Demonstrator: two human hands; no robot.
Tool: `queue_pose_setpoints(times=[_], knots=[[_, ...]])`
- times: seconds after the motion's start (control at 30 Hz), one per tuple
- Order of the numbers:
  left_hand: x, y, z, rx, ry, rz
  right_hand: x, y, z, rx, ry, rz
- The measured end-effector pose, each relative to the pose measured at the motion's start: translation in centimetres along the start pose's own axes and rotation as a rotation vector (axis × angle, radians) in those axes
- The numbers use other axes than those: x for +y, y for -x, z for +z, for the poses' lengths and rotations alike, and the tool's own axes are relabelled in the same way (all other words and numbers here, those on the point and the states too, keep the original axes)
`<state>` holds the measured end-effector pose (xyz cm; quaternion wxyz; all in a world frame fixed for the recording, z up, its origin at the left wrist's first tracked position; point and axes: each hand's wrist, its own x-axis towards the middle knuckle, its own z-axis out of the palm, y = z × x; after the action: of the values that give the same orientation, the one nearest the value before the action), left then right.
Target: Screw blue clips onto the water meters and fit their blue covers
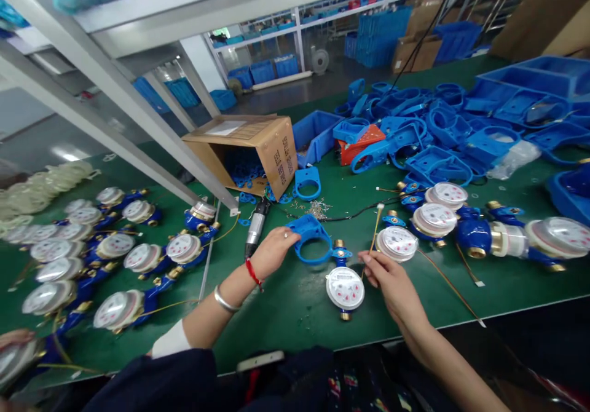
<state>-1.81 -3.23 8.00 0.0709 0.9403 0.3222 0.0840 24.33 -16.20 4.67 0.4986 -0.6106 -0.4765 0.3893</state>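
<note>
My left hand is closed on the near left edge of a blue plastic ring bracket, held just above the green bench. In front of me a water meter lies with its white dial up and brass ends pointing away and toward me. Just right of it, my right hand pinches a thin yellowish cable, whose white connector sticks up past the fingers. Another water meter sits right beside that hand. The bracket is apart from the meter's dial.
Many water meters crowd the left side, where another person's hand shows. A power screwdriver lies near loose screws. Behind stand a cardboard box, a blue bin and heaped blue brackets. A metal shelf post slants down at left.
</note>
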Motion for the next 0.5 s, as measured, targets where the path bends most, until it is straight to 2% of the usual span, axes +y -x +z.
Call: queue_pose_setpoints(times=[0.1, 0.2, 0.37, 0.5], knots=[[0.0, 3.6, 1.2, 0.015, 0.053, -0.107, -0.9, 0.4, -0.2, 0.018, -0.029, 0.047], [0.8, 4.7, 2.1, 0.093, 0.052, -0.195, -2.3, 0.7, -0.3, 0.039, -0.001, 0.050], [1.9, 2.8, 1.9, 0.109, -0.068, -0.159, -4.1, 0.8, -1.3, 0.000, 0.172, -0.021], [2.8, -0.1, 0.3, 0.261, 0.081, -0.247, -4.5, 0.5, -2.6, -0.159, 0.438, -0.123]])
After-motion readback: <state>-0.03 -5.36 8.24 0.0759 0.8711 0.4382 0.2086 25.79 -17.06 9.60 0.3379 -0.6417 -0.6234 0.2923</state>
